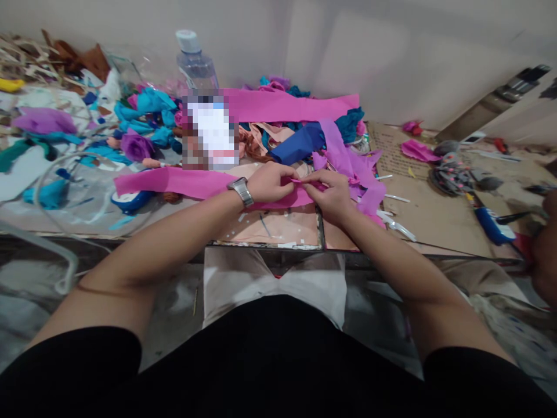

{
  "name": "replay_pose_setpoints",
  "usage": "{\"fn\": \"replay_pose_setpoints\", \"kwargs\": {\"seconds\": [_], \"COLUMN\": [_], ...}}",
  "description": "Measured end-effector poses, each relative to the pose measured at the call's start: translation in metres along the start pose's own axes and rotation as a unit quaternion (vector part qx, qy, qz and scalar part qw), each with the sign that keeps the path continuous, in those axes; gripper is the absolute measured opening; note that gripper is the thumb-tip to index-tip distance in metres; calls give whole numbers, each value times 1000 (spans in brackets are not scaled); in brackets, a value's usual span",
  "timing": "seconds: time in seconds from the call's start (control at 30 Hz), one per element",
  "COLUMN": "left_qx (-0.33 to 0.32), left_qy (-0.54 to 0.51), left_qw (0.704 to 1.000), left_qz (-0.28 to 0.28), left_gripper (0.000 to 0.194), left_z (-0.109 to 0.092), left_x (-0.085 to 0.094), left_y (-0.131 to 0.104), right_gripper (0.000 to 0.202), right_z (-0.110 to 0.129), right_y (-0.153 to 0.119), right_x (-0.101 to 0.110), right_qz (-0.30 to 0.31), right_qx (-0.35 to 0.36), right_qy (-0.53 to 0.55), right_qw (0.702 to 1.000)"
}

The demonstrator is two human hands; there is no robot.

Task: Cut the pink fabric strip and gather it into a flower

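Both my hands meet over the near part of the table, pinching a long pink crepe paper strip (174, 181). My left hand (270, 184), with a watch (241, 191) on its wrist, has its thumb and forefinger closed on the paper's upper edge. Close against it, my right hand (328, 191) pinches the same spot with its fingertips. The strip stretches out to the left under my left wrist and drapes below both hands. Just past my right hand lies a crumpled purple paper strip (337, 145), and a dark blue paper piece (300, 144) lies behind.
A second pink strip (296, 107) lies at the back near a clear bottle (195, 67) and a blurred-out bright rectangle (213, 130). Crumpled blue paper (152, 104) and a cable (41, 180) fill the left. Cardboard (413, 174) lies right, with another person's hand (546, 255) at the edge.
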State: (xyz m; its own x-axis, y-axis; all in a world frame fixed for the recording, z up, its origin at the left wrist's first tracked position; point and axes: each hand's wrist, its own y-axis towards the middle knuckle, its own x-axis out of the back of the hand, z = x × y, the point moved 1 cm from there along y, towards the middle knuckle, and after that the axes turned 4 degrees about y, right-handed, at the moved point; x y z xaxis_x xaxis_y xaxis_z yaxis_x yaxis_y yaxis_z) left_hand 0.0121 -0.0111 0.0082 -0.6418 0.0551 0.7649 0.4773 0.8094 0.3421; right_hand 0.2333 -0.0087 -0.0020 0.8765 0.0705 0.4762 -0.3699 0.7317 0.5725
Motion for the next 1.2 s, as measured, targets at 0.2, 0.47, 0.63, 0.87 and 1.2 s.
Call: {"fn": "replay_pose_setpoints", "kwargs": {"seconds": [0.2, 0.47, 0.63, 0.87, 1.2], "left_qx": [18, 19, 34, 48, 31], "left_qy": [-19, -23, -24, -61, -61], "left_qw": [1000, 999, 999, 997, 998], "left_qz": [-8, -14, 4, 4, -2], "left_gripper": [36, 40, 42, 36, 35], "left_z": [5, 2, -3, -4, -1], "left_x": [-1, 4, 3, 2, -3], "left_y": [3, 2, 2, 3, 3], "right_gripper": [11, 10, 9, 11, 9], "right_z": [1, 0, 0, 0, 2], "right_y": [0, -1, 0, 0, -1], "right_x": [0, 0, -1, 1, 0], "right_qz": [6, 5, 10, 9, 10], "right_qx": [29, 19, 22, -9, 4], "right_qy": [17, 8, 4, -22, -37], "right_qw": [999, 1000, 1000, 1000, 999]}}
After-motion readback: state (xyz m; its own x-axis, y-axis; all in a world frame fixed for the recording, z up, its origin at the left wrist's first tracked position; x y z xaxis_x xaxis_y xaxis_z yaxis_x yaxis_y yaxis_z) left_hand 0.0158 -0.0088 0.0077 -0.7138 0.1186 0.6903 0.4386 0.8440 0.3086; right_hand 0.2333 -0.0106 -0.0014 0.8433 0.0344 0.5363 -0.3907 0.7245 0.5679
